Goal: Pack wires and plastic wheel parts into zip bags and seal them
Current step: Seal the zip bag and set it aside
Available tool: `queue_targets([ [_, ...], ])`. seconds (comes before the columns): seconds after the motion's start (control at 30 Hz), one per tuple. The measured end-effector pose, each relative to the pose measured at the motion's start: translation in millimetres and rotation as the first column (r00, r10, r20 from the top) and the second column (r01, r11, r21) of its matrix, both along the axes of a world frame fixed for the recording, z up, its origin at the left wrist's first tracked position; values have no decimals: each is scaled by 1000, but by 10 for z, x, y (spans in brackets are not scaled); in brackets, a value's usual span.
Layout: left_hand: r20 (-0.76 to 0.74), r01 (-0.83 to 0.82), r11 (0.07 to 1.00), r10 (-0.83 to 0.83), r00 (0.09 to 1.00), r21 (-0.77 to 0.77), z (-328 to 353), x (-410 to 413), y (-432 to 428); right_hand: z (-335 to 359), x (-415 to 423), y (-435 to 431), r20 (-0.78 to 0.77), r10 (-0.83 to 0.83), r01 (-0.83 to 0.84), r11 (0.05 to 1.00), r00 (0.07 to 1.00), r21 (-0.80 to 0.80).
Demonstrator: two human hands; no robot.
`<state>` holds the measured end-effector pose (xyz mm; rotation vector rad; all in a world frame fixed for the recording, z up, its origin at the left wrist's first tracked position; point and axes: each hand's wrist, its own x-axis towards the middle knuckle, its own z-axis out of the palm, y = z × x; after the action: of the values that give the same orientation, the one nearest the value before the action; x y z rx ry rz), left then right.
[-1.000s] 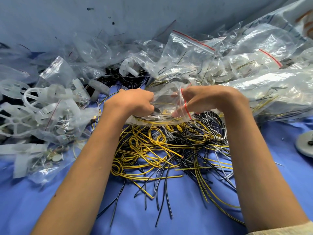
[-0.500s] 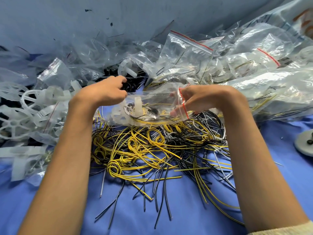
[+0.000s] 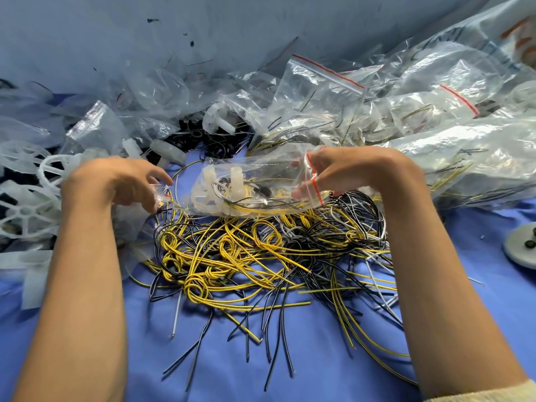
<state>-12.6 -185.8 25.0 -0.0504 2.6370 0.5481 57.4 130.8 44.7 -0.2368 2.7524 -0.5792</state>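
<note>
My right hand (image 3: pixel 342 175) pinches the red-striped mouth of a clear zip bag (image 3: pixel 261 175), holding it just above the wire pile. Inside the bag lie white plastic wheel parts (image 3: pixel 214 187) and a few yellow, black and white wires. My left hand (image 3: pixel 116 181) is to the bag's left with curled fingers and pinches a small clear packet (image 3: pixel 160 193), which is blurred. A tangle of loose yellow-black, black and white wires (image 3: pixel 261 256) lies on the blue cloth between my forearms.
Filled and sealed zip bags (image 3: pixel 406 111) are heaped at the back and right. White spoked wheels (image 3: pixel 26 210) and crumpled bags lie on the left, black rings (image 3: pixel 197 134) behind. A grey disc (image 3: pixel 522 245) sits at the right edge. Blue cloth (image 3: pixel 232 358) covers the near table.
My left hand let go of the bag, reached left into the pile, and now returns toward the bag with a small packet. My right hand keeps hold of the bag's mouth.
</note>
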Motion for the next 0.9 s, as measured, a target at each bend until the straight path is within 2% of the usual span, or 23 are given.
queue_targets([
  [0.2,-164,65,968,-107,981,-243,47,25,29,11,20,-6,2,3,-3,1000,1000,-31],
  [0.37,-216,77,957,-141,966,-278,171,104,96,17,0,-16,-76,-18,16,1000,997,-22],
  [0.57,-281,182,969,-224,933,-167,319,204,230,64,24,-30,-117,-68,58,995,991,-83],
  [0.67,-290,308,951,-302,908,-27,378,266,273,74,0,-21,-266,-140,123,989,954,-80],
  [0.77,-384,348,934,-291,876,85,432,312,321,116,-19,-27,-464,-255,205,966,848,-156],
  [0.83,-435,365,912,-257,863,186,465,344,380,162,-7,-44,-531,-248,148,963,811,-224],
  [0.9,-490,403,873,-235,839,273,501,390,459,214,47,-96,-512,-169,16,957,842,-290],
])
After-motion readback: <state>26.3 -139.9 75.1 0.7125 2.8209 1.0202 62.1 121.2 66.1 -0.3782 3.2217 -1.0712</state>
